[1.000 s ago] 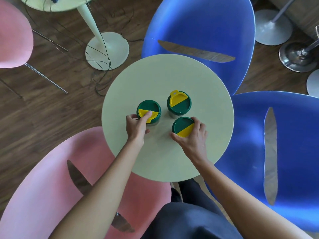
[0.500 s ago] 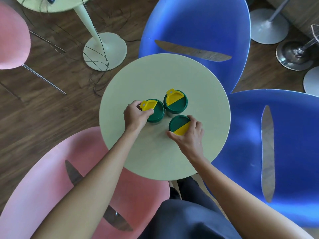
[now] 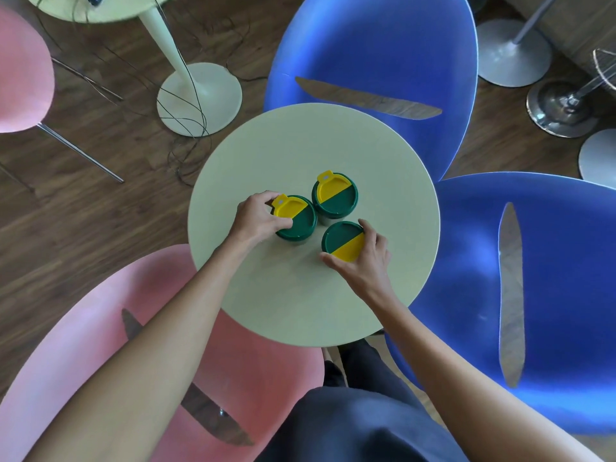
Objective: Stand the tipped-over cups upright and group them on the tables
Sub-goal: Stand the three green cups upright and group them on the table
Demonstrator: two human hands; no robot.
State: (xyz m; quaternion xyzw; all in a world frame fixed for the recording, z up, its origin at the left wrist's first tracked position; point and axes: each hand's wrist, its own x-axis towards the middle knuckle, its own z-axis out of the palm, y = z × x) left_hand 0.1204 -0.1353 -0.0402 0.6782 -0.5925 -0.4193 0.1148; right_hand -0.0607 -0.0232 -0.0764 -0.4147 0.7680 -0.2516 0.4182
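Head camera looks straight down on three lidded cups, all upright near the middle of the round table point(image 3: 383, 168). Over the last second my left hand point(image 3: 258, 218) has slid the left cup point(image 3: 296, 217) inward and turned it, so its yellow flap, which faced me, now points up and to the left like the flap on the far cup point(image 3: 334, 195). That left cup now sits just beside the far one, touching or nearly so; I cannot tell which. My left fingers are curled around its rim, pinching the lid edge at the flap side. My right hand point(image 3: 361, 261) cups the near cup point(image 3: 343, 241), thumb on the near side and fingers wrapped round the right of the lid; it has barely moved, though it has drawn a little closer to the others.

I judge the standing-up is done at this table and the grouping almost finished: only a last nudge of the near cup seems left.

Around the pale green tabletop, otherwise bare, stand two blue chairs point(image 3: 373, 51) on the far and right sides and a pink chair point(image 3: 83, 328) at my left. A second table's pedestal point(image 3: 200, 98) stands on the dark wood floor point(image 3: 66, 201), with thin cables point(image 3: 186, 128) trailing over its base.
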